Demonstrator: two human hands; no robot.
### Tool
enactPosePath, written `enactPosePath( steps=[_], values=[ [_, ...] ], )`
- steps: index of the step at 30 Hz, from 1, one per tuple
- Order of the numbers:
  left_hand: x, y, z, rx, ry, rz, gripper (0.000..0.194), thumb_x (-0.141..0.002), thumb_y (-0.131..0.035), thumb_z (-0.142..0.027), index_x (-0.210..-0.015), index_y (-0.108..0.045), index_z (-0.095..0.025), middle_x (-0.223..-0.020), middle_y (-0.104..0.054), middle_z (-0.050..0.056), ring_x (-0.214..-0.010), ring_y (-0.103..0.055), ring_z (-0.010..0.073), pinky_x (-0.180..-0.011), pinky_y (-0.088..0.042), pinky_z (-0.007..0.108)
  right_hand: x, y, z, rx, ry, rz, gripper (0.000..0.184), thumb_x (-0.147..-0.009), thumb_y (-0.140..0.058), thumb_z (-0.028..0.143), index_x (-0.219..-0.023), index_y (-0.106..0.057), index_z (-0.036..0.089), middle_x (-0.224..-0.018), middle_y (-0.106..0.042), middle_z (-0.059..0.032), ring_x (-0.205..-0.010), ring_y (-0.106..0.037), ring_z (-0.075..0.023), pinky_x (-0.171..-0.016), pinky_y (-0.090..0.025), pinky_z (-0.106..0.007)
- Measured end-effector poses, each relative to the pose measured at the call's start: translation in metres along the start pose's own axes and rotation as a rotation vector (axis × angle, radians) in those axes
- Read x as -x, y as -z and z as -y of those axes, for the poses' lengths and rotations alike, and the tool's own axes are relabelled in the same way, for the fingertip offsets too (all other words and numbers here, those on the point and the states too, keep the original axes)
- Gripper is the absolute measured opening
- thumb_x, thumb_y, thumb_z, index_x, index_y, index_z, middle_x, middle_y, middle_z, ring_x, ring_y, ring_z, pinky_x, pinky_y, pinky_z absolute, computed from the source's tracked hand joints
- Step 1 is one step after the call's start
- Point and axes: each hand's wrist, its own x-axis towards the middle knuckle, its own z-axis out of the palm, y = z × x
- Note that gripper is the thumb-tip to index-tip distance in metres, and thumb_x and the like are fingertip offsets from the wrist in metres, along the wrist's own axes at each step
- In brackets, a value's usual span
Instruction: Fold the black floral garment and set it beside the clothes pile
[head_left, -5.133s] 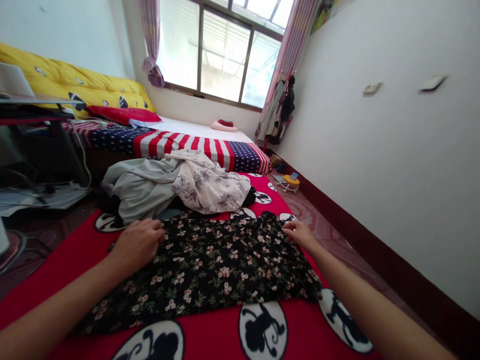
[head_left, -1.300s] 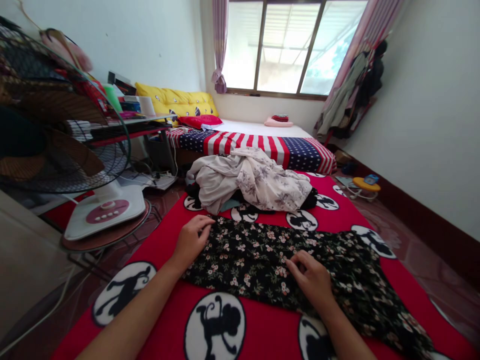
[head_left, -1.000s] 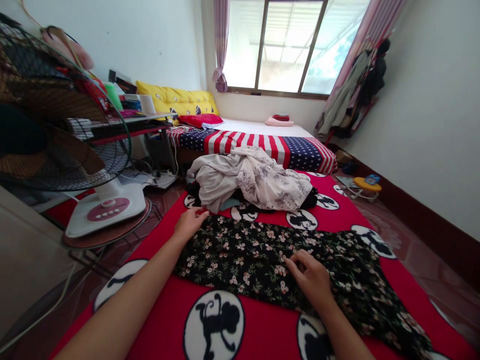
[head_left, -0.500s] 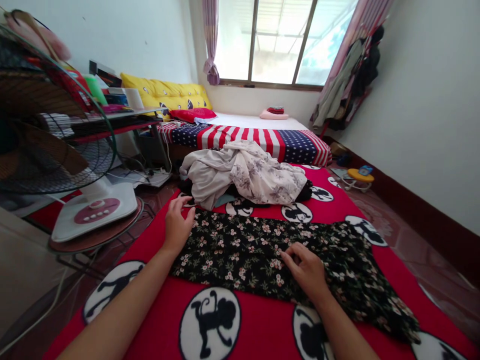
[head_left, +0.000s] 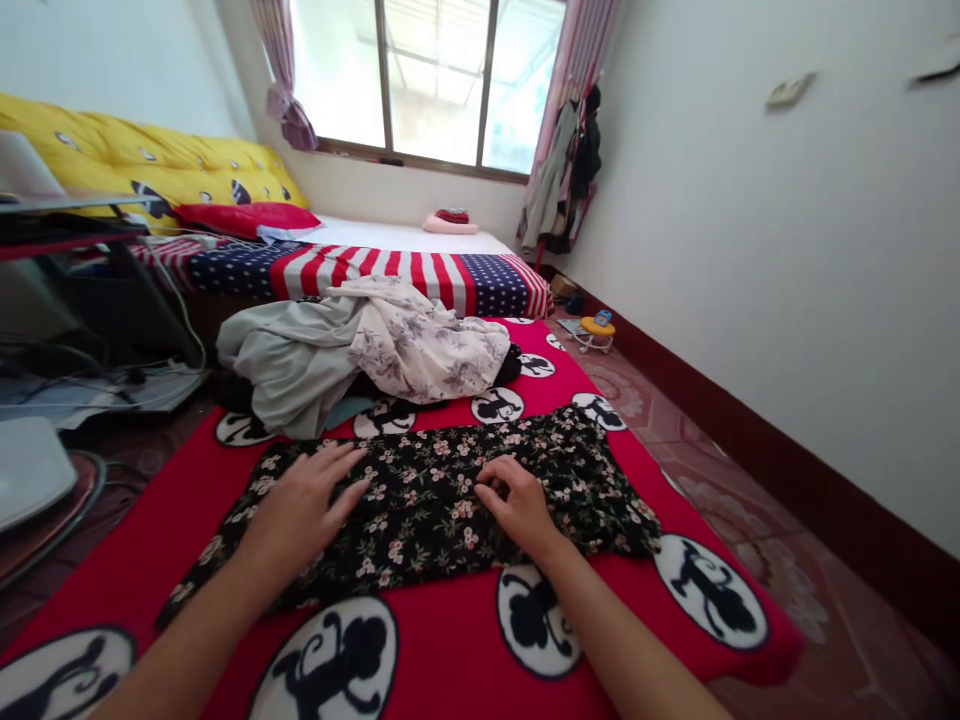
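The left hand (head_left: pixel 304 510) is held with its fingers spread over one part of the dark flowered cloth (head_left: pixel 420 510). The right hand (head_left: pixel 517 505) is held over another part, with its fingers curled and its thumb near the first finger. Whether any cloth is pinched there cannot be made out.

Under both hands, a big red blanket (head_left: pixel 442 645) is spread. It looks soft, so it could be dragged into bumps if it is pushed along with the cloth.

Ahead of the hands, a pile of clothes (head_left: pixel 420 350) is heaped, just beside the far edge of the dark cloth. The two could be mixed up if the cloth is shoved forward.

The dark cloth itself is laid out below both hands. It looks thin, so wrinkles could be made if the hands are slid toward each other. It could be pulled crooked if one side is tugged harder.

To the right of the right hand, the crumpled end is bunched up, and lumps could be left there if it is not smoothed.
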Motion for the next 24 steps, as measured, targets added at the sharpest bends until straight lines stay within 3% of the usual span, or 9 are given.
enactPosePath(
  steps=[2,4,7,9,13,16,18,20,24],
  values=[
    [-0.006,-0.013,-0.033,0.102,-0.072,0.029,0.056,-0.093,-0.037,-0.048,-0.144,-0.039,-0.026,-0.15,-0.041,0.007,-0.135,-0.041,0.0248,-0.11,-0.034,0.047,0.005,0.02,0.004,-0.067,0.023,-0.087,0.009,-0.084,-0.059,0.02,-0.092,-0.063,0.022,-0.098,-0.063,-0.003,-0.09,-0.06,-0.0165,-0.075,-0.045,-0.026],
    [-0.006,-0.03,-0.055,0.08,-0.094,0.055,0.056,-0.092,-0.041,-0.05,-0.145,-0.038,-0.031,-0.154,-0.034,0.006,-0.14,-0.033,0.0284,-0.11,-0.03,0.052,0.016,0.048,0.003,-0.04,0.002,-0.227,0.011,-0.087,-0.057,0.023,-0.096,-0.063,0.023,-0.104,-0.063,-0.0046,-0.099,-0.058,-0.0188,-0.082,-0.046,-0.03],
    [-0.001,-0.051,-0.064,-0.01,-0.089,0.031,0.053,-0.089,-0.048,-0.05,-0.14,-0.045,-0.036,-0.154,-0.032,0.005,-0.143,-0.025,0.0325,-0.111,-0.023,0.057,0.041,0.091,-0.01,0.096,-0.156,-0.353,0.015,-0.086,-0.058,0.033,-0.095,-0.064,0.022,-0.096,-0.065,-0.0049,-0.092,-0.061,-0.0205,-0.082,-0.047,-0.034],
    [0.001,-0.057,-0.062,-0.013,-0.092,0.007,0.053,-0.089,-0.048,-0.05,-0.14,-0.045,-0.036,-0.154,-0.032,0.004,-0.143,-0.025,0.0317,-0.112,-0.023,0.056,0.06,0.109,-0.02,0.192,-0.293,-0.276,0.025,-0.08,-0.065,0.039,-0.098,-0.064,0.022,-0.097,-0.065,-0.0054,-0.087,-0.062,-0.022,-0.08,-0.049,-0.036],
    [0.002,-0.059,-0.058,0.019,-0.1,-0.04,0.053,-0.088,-0.05,-0.05,-0.138,-0.047,-0.036,-0.153,-0.035,0.005,-0.142,-0.027,0.032,-0.111,-0.025,0.056,0.09,0.111,-0.03,0.317,-0.358,-0.118,0.046,-0.064,-0.077,0.034,-0.106,-0.063,0.022,-0.115,-0.06,-0.0093,-0.104,-0.059,-0.0283,-0.09,-0.047,-0.043],
    [0.003,-0.059,-0.057,0.053,-0.113,-0.069,0.052,-0.087,-0.051,-0.05,-0.136,-0.051,-0.033,-0.151,-0.039,0.007,-0.141,-0.03,0.0332,-0.111,-0.026,0.056,0.093,0.105,-0.027,0.29,-0.275,-0.163,0.013,-0.071,-0.069,0.03,-0.08,-0.063,0.022,-0.115,-0.061,-0.0101,-0.111,-0.056,-0.0292,-0.097,-0.042,-0.044],
    [0.004,-0.058,-0.057,0.112,-0.134,-0.088,0.052,-0.088,-0.051,-0.048,-0.136,-0.051,-0.03,-0.149,-0.041,0.008,-0.139,-0.034,0.032,-0.112,-0.027,0.055,0.088,0.108,-0.021,0.209,-0.283,-0.245,0.014,-0.077,-0.062,0.031,-0.069,-0.057,0.022,-0.107,-0.064,-0.0094,-0.102,-0.059,-0.0273,-0.092,-0.045,-0.041],
    [0.006,-0.056,-0.057,0.206,-0.155,-0.104,0.051,-0.089,-0.05,-0.045,-0.138,-0.048,-0.028,-0.149,-0.042,0.008,-0.136,-0.039,0.029,-0.113,-0.029,0.051,0.078,0.117,-0.013,0.094,-0.345,-0.379,0.018,-0.079,-0.06,0.036,-0.07,-0.055,0.021,-0.087,-0.065,-0.0058,-0.083,-0.061,-0.0227,-0.076,-0.048,-0.034],
    [0.007,-0.05,-0.06,0.437,-0.162,-0.138,0.048,-0.091,-0.05,-0.038,-0.137,-0.047,-0.027,-0.144,-0.046,0.007,-0.13,-0.046,0.0245,-0.11,-0.037,0.043,0.055,0.133,0.008,-0.199,-0.397,-0.658,0.02,-0.079,-0.062,0.039,-0.077,-0.055,0.02,-0.064,-0.054,0.0035,-0.058,-0.051,-0.0135,-0.054,-0.042,-0.023]
  ],
)
